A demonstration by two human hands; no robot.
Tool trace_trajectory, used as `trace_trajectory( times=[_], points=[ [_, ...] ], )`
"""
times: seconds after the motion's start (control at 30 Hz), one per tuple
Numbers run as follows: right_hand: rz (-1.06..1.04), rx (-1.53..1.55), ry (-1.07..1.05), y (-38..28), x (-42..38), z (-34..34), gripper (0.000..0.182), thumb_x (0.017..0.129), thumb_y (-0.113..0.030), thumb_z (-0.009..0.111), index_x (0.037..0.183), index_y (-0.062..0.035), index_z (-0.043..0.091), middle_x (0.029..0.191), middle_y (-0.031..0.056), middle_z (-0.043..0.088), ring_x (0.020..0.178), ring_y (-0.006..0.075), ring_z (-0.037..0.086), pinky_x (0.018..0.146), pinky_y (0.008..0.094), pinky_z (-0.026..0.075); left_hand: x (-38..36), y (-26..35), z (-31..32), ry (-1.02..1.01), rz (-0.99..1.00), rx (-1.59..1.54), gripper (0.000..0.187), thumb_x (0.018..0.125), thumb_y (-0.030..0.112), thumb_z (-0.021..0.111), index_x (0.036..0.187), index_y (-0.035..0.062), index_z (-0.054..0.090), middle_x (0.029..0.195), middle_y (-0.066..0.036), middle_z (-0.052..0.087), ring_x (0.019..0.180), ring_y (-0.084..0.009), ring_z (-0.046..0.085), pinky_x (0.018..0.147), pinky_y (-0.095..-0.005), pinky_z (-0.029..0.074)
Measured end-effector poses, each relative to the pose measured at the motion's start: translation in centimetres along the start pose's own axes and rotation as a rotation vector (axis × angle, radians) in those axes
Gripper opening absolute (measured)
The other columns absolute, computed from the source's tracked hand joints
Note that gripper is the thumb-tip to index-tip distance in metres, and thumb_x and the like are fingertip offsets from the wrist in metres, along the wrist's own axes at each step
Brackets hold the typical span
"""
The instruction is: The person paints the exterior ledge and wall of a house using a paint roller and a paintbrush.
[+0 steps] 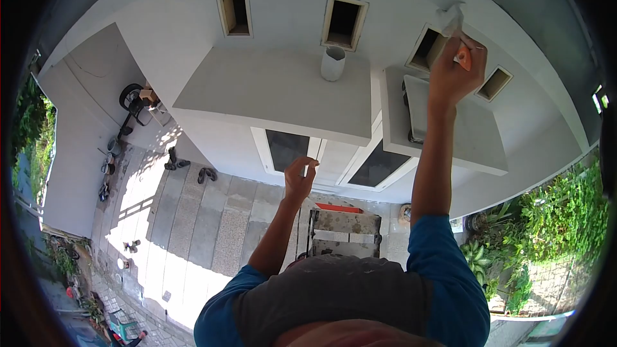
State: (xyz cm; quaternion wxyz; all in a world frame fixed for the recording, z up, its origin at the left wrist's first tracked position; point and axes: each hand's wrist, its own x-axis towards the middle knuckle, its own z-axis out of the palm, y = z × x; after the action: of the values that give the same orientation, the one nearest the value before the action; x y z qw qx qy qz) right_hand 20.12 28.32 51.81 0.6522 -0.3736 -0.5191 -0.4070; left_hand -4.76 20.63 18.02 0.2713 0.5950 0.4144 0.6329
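Observation:
My right hand (457, 74) is raised high and closed around an orange-handled tool (463, 58). The far end of the tool is hard to make out; a pale whitish patch (452, 19) shows just beyond my fingers, at the grey wall (398, 9) above a square opening (427, 47). My left hand (298, 178) is held lower, in front of me, with its fingers curled and pinched together. Whether anything sits between those fingers is too small to tell.
A grey ledge (276, 90) carries a white cylinder (333, 64). On the right ledge (472, 135) lies a pale flat panel (418, 109). Below me are a stained platform (347, 222) and a red object (339, 207). Shoes (206, 175) lie on the paved floor far down.

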Motion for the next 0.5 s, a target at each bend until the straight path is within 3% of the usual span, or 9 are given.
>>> trace_trajectory(
  times=[0.17, 0.23, 0.3, 0.37, 0.5],
  points=[
    [-0.012, 0.491, -0.049, -13.2, -2.6, 9.6, 0.015, 0.081, 0.001, 0.073, 0.089, -0.0042, 0.062, 0.088, 0.0073, 0.067, 0.073, 0.0211, 0.066, 0.062, 0.0317, 0.053, -0.3, 1.4, -1.5, 0.038, -0.014, 0.045, 0.004, 0.087, -0.001, 0.063, 0.086, -0.0016, 0.067, 0.085, -0.014, 0.071, 0.080, -0.0261, 0.069, 0.074, -0.0329, 0.052],
    [-0.014, 0.561, -0.097, -18.2, -2.5, 12.8, 0.011, 0.083, -0.004, 0.074, 0.089, -0.0045, 0.065, 0.086, 0.0056, 0.068, 0.072, 0.0170, 0.066, 0.062, 0.0285, 0.052, -0.4, 1.8, -2.7, 0.064, -0.019, 0.076, 0.005, 0.087, -0.001, 0.063, 0.087, -0.0016, 0.068, 0.085, -0.014, 0.071, 0.079, -0.0259, 0.069, 0.074, -0.0329, 0.052],
    [-0.007, 0.633, -0.177, -22.8, -2.3, 16.2, 0.011, 0.081, -0.004, 0.074, 0.086, -0.0083, 0.065, 0.080, 0.0060, 0.063, 0.067, 0.0197, 0.064, 0.054, 0.0319, 0.051, -0.7, 1.8, -4.0, 0.090, -0.024, 0.107, 0.005, 0.087, 0.000, 0.063, 0.087, -0.0015, 0.068, 0.085, -0.014, 0.070, 0.079, -0.0256, 0.069, 0.074, -0.0328, 0.053],
    [-0.034, 0.741, -0.223, -27.1, -1.5, 19.6, 0.006, 0.089, -0.008, 0.061, 0.093, -0.0047, 0.058, 0.085, 0.0151, 0.057, 0.075, 0.0366, 0.062, 0.066, 0.0456, 0.053, -1.1, 1.7, -5.1, 0.143, 0.008, 0.110, 0.006, 0.088, 0.000, 0.062, 0.088, -0.0018, 0.068, 0.085, -0.014, 0.071, 0.079, -0.0243, 0.069, 0.073, -0.0328, 0.053],
    [-0.023, 0.866, -0.167, -31.2, 0.2, 24.5, 0.007, 0.091, -0.011, 0.059, 0.093, -0.0042, 0.058, 0.086, 0.0173, 0.057, 0.076, 0.0391, 0.061, 0.066, 0.0472, 0.053, -1.4, 1.8, -6.2, 0.184, -0.014, 0.129, 0.008, 0.090, 0.001, 0.061, 0.088, -0.0022, 0.068, 0.085, -0.013, 0.071, 0.079, -0.0231, 0.070, 0.073, -0.0328, 0.054]
  ],
)
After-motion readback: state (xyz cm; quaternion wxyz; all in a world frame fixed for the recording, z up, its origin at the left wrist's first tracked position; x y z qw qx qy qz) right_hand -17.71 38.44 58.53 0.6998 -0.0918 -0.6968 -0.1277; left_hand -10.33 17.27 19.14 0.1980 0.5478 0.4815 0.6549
